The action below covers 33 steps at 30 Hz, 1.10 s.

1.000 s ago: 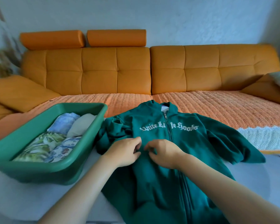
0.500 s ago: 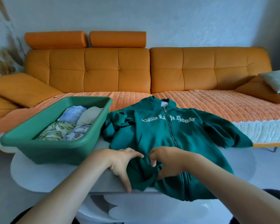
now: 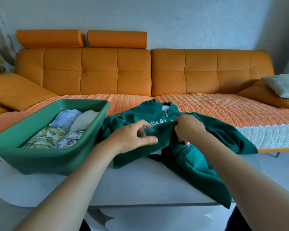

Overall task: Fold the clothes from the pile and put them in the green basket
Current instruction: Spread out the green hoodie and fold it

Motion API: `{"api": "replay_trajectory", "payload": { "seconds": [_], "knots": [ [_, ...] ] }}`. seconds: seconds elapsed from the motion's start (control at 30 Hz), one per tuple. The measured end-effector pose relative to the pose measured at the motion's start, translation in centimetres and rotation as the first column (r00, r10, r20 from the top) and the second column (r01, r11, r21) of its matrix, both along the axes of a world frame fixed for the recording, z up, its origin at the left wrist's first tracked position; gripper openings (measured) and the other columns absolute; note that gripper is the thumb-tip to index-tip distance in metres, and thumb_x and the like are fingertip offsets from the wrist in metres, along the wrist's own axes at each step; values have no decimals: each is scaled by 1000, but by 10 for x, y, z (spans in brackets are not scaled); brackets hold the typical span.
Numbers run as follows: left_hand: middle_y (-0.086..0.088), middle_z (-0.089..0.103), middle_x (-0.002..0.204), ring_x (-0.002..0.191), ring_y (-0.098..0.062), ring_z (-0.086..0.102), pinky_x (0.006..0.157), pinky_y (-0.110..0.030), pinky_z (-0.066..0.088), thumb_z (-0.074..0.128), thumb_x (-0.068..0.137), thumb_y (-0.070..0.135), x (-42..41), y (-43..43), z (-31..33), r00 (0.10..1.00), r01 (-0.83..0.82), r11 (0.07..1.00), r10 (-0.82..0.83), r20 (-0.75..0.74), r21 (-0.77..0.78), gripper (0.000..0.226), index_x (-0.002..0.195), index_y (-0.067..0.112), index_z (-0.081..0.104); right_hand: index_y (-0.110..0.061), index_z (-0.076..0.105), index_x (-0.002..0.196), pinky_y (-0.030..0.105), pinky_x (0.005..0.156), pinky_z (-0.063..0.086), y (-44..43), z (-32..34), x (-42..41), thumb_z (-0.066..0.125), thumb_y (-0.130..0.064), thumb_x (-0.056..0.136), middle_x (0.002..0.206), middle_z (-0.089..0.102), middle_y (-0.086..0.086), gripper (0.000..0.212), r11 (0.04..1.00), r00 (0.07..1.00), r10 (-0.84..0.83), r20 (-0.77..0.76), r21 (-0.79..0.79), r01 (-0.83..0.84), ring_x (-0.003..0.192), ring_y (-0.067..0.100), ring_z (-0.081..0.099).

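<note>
Partway through folding the green zip hoodie, spread on the tabletop just right of the green basket. Clutching bunched fabric in the right hand; resting the left hand on it, fingers loosely spread. Already stocked with folded clothes; yet to receive the hoodie.

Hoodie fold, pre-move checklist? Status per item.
1. Right hand grips hoodie: ok, cloth is bunched in its fingers.
2. Left hand grips hoodie: not ok, its fingers lie loose over the cloth and no pinch shows.
3. Hoodie flat on table: not ok, it is rumpled and one corner hangs over the near edge.
4. Sleeves folded in: not ok, one lies spread out beyond the right hand and the other is bunched by the basket.
5. Room in basket: cannot tell, four folded pieces show and the near floor is hidden by its wall.
</note>
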<state>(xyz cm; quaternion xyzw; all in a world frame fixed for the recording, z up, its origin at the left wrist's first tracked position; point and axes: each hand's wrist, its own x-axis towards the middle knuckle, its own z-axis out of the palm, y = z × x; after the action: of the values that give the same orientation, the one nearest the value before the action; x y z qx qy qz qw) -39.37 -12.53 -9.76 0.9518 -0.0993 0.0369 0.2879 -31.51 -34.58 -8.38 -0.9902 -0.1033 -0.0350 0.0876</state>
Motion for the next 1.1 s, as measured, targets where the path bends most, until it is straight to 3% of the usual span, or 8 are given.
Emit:
{"api": "replay_trajectory", "payload": {
  "seconds": [0.1,0.2,0.3,0.37,0.57,0.77,0.93,1.1],
  "knots": [
    [19,54,124,111,-10,58,85,-34,47,78,67,63,14,-10,-20,999,0,937,12,-32,349,93,143,44,28,-13,60,101,43,63,63,-4,-4,24,39,-3,93,64,73,7,25,906,996,0,-90,421,38,55,27,70],
    [8,61,122,111,-22,61,81,-34,47,60,90,24,43,-4,-35,955,-241,890,147,258,388,43,131,33,50,-16,58,130,46,82,61,-7,-10,39,54,-19,95,92,77,6,35,770,989,50,-136,636,49,78,23,75],
    [4,65,107,97,-25,64,72,-32,48,48,95,13,60,9,-33,912,-347,921,287,294,179,23,107,26,61,-30,16,159,42,116,33,-7,-25,39,80,-48,79,159,35,6,104,857,920,273,-281,505,-100,139,22,44],
    [8,65,95,78,-19,69,62,-25,45,47,95,13,56,5,-27,959,-239,970,228,170,44,18,99,26,59,-39,-12,157,53,123,4,-6,-39,35,80,-52,74,168,-9,-2,125,932,885,362,-292,80,-354,154,20,8],
    [12,71,92,80,-4,70,79,-30,58,67,84,23,30,-30,-38,963,149,988,-152,-221,-30,13,93,33,69,-28,2,159,56,121,9,-8,-57,43,65,-26,90,166,-2,10,93,866,921,362,147,-417,-274,154,30,2],
    [5,50,121,117,-16,45,95,-29,39,72,75,36,31,-10,-52,992,129,812,-105,-74,570,44,115,30,56,-20,61,106,35,73,48,23,-66,-10,61,-39,81,105,56,3,32,895,885,445,139,-43,-444,97,28,59],
    [0,44,126,119,-25,45,92,-33,45,54,81,4,28,11,-67,995,5,787,-63,71,617,56,134,24,47,-17,62,120,33,75,40,16,-80,-16,51,-22,94,122,57,4,29,826,892,447,71,-415,-381,115,27,55],
    [-5,65,109,104,-31,62,80,-38,50,46,82,-6,25,27,-62,982,-92,875,0,189,475,50,117,23,67,-22,62,95,31,66,42,-5,-68,-2,46,-3,85,93,65,6,26,949,951,301,75,76,-307,86,31,60]
  ]
}}
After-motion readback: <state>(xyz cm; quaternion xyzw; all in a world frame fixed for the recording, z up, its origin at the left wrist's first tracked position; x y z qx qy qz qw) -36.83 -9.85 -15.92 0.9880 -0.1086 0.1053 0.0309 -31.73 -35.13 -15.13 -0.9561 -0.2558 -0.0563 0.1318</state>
